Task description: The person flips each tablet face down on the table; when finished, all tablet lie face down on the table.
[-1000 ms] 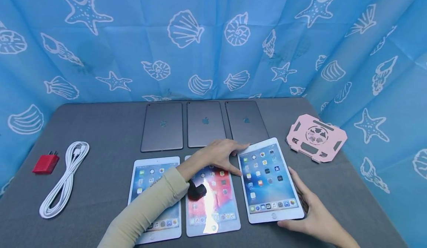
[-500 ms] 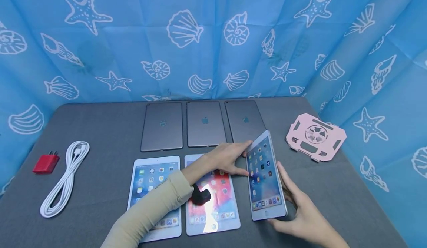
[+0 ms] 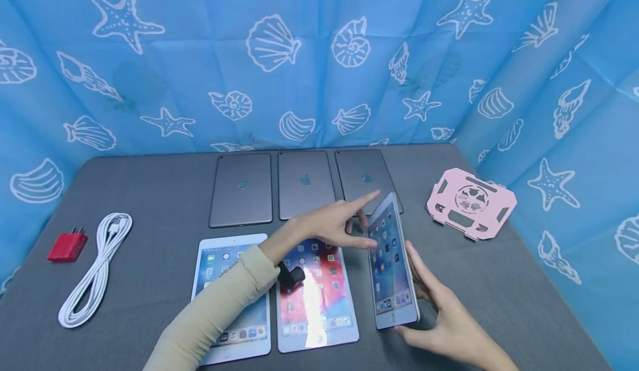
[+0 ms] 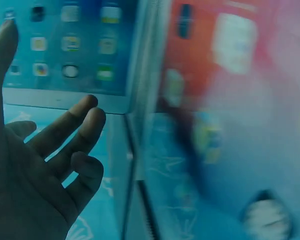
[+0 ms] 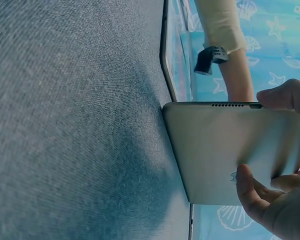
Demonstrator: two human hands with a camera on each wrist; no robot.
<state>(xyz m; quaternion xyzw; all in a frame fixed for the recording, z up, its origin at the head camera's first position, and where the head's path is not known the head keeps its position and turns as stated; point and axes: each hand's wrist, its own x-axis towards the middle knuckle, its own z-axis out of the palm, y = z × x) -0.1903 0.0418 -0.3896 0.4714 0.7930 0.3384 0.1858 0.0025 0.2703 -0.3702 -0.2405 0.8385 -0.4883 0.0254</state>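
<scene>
A white-framed tablet (image 3: 391, 265) stands steeply tilted on its left long edge, its lit screen facing left. My right hand (image 3: 446, 321) holds it from the right, thumb at the home-button end and fingers on the back; the right wrist view shows its silvery back (image 5: 205, 150) and that lower edge on the cloth. Close by its upper left side is my left hand (image 3: 339, 224), index finger stretched out and thumb overlapping the screen. In the left wrist view the fingers of this hand (image 4: 45, 165) are spread and slightly bent, gripping nothing.
Two more lit tablets, one with a red-and-blue screen (image 3: 319, 304) and one blue (image 3: 244, 332), lie under my left arm. Behind are three dark tablets, face down (image 3: 242, 193). A pink cut-out stand (image 3: 471, 202) lies right; a white cable (image 3: 97, 271) and red charger (image 3: 67, 247) lie left.
The tablet has swung from a low tilt to nearly upright on its left edge, my right hand holding it. My left hand has let go of its upper left edge and straightened its index finger.
</scene>
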